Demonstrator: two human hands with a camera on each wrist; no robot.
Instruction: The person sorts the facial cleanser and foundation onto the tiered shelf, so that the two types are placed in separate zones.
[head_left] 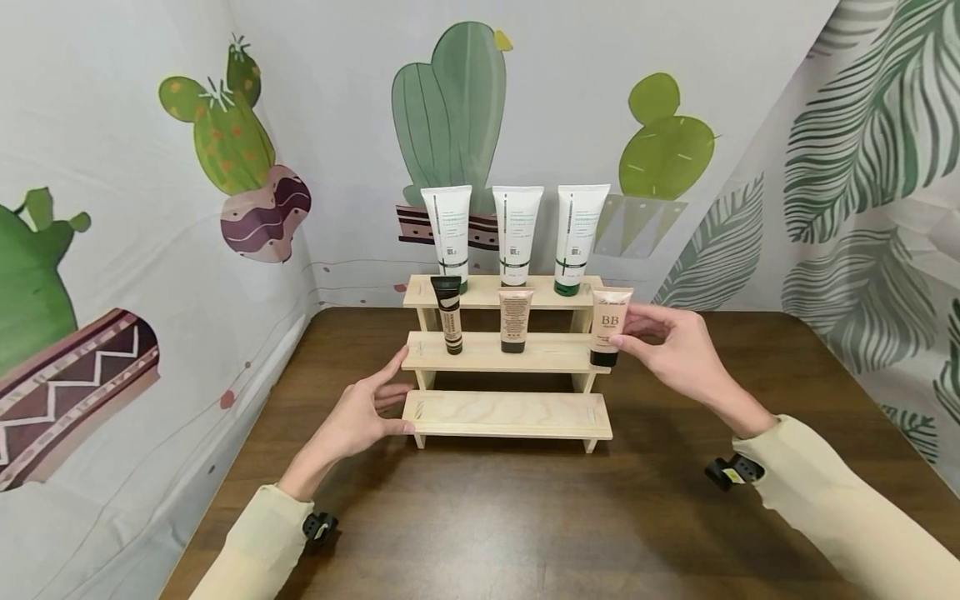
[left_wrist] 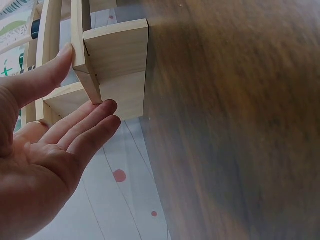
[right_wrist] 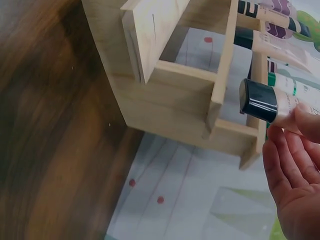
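Observation:
My right hand (head_left: 678, 346) pinches a pink BB cream tube (head_left: 611, 321) with a black cap between thumb and fingers, cap downward. In the right wrist view the tube's black cap (right_wrist: 258, 100) hangs beside the middle tier of a wooden three-step display rack (head_left: 506, 412). At the rack's left end, my left hand (head_left: 367, 417) touches the shelf ends with thumb and fingers extended. The left wrist view shows its thumb (left_wrist: 57, 67) against a shelf edge and its palm bare. On the middle tier stand a black striped tube (head_left: 450, 315) and another pink tube (head_left: 514, 321).
Three white tubes with green caps, among them the middle one (head_left: 517, 237), stand along the top tier. The rack rests on a brown wooden table (head_left: 480, 517). Behind hangs a white cloth (head_left: 337, 125) printed with cacti and leaves.

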